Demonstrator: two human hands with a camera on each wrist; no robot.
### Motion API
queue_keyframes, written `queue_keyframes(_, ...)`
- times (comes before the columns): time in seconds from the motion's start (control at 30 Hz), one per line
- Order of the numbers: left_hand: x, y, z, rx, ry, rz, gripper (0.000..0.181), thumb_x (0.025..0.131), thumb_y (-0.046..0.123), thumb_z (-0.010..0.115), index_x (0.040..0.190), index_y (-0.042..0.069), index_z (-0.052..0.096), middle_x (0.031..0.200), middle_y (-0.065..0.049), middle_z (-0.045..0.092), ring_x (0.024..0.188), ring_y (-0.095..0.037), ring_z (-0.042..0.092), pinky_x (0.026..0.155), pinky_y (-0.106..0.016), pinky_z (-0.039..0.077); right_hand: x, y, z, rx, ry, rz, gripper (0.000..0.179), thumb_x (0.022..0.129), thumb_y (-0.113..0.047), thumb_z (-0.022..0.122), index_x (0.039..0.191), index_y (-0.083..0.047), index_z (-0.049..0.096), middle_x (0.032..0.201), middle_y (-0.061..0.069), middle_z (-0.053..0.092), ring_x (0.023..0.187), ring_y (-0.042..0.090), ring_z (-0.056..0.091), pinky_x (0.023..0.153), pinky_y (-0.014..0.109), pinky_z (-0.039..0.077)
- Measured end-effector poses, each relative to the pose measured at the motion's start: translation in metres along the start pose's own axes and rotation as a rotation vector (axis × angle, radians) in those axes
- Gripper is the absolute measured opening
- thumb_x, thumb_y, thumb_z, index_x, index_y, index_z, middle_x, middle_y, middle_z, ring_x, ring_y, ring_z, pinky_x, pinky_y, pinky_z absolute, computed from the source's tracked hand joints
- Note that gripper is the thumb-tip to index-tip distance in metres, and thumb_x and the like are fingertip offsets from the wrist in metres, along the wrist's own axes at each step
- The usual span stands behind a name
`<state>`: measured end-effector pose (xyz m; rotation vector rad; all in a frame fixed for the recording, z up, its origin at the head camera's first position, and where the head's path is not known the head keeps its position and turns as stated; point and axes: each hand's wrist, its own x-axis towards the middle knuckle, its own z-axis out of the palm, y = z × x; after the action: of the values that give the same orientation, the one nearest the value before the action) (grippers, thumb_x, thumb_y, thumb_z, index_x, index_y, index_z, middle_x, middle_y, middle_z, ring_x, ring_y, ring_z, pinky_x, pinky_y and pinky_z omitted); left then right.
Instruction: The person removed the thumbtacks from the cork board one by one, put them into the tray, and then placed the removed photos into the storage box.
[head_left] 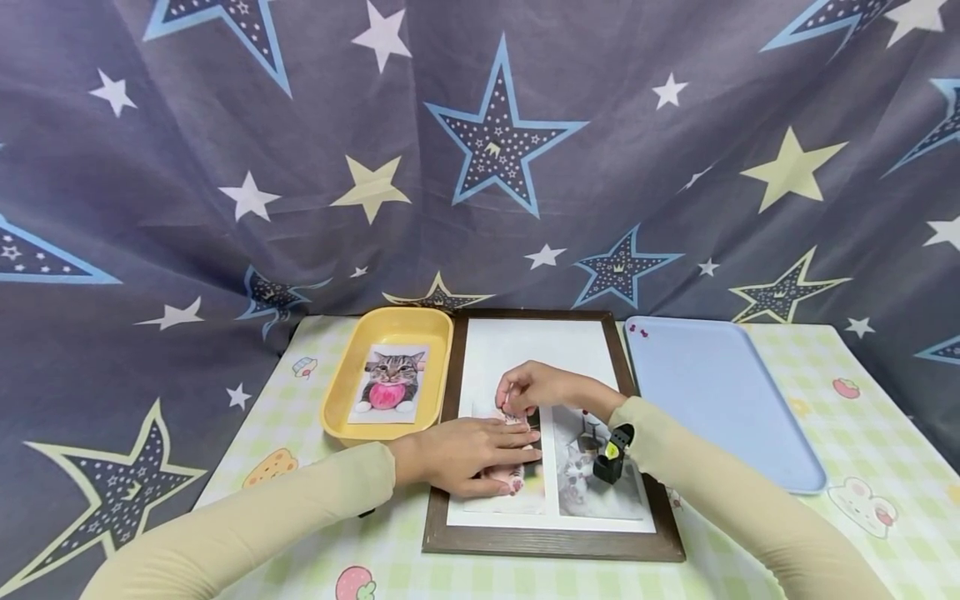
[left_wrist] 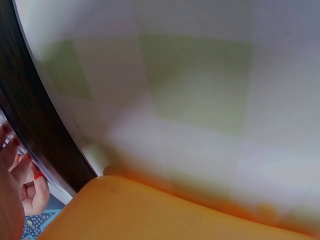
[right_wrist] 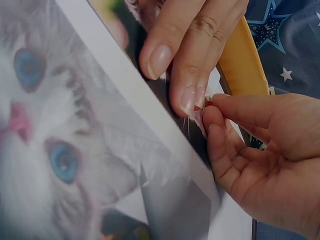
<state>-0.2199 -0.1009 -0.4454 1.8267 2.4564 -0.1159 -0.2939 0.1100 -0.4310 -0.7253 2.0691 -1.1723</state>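
Note:
On the white board (head_left: 543,346) of a brown-framed panel, my left hand (head_left: 468,454) lies flat with straight fingers across a cat photo (head_left: 531,498). Much of that picture is hidden beneath the hand. My right hand (head_left: 534,387) is at the photo's upper part, just beyond the left fingertips. Between its thumb and forefinger it pinches a small red push pin (right_wrist: 209,103), close over the photo. A second photo, a white cat with blue eyes (right_wrist: 47,125), lies to the right, partly under the right forearm.
A yellow tray (head_left: 337,408) on the left holds a photo of a tabby cat (head_left: 388,379) with a pink round thing. The blue tray (head_left: 720,392) on the right bears red push pins (head_left: 638,331) at its far left corner. A star-patterned curtain (head_left: 300,125) hangs behind the table.

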Motion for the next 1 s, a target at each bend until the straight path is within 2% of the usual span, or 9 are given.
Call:
queue_keyframes(0.47,-0.0008,0.0005,0.0013,0.021,0.013,0.005,0.060,0.108,0.051,0.036,0.161,0.023,0.033,0.167,0.000,0.032,0.156,-0.016,0.027,0.127,-0.034,0.026,0.0022,-0.0002,-0.0002,-0.023,0.005,0.002,0.012,0.091,0.005,0.063,0.103,0.007,0.067,0.077,0.004,0.069,0.066,0.010,0.057,0.064,0.021,0.049)
queue_keyframes(0.77,-0.0014,0.0009,0.0019,0.024,0.005,-0.001,0.060,0.108,0.050,0.036,0.162,0.023,0.032,0.167,-0.001,0.031,0.156,-0.017,0.027,0.128,-0.038,0.026,0.0016,0.0026,-0.0061,-0.016,-0.081,-0.064,0.014,0.093,0.001,0.059,0.104,0.003,0.067,0.078,0.000,0.070,0.069,0.007,0.059,0.068,0.021,0.052)
queue_keyframes(1.0,-0.0016,-0.0001,0.0027,0.024,0.019,0.007,0.060,0.108,0.050,0.037,0.161,0.023,0.033,0.167,-0.001,0.033,0.155,-0.017,0.029,0.127,-0.038,0.028,0.0032,0.0012,-0.0058,-0.003,-0.069,0.009,0.020,0.092,0.003,0.059,0.111,0.007,0.065,0.077,0.001,0.068,0.070,0.010,0.058,0.069,0.022,0.050)
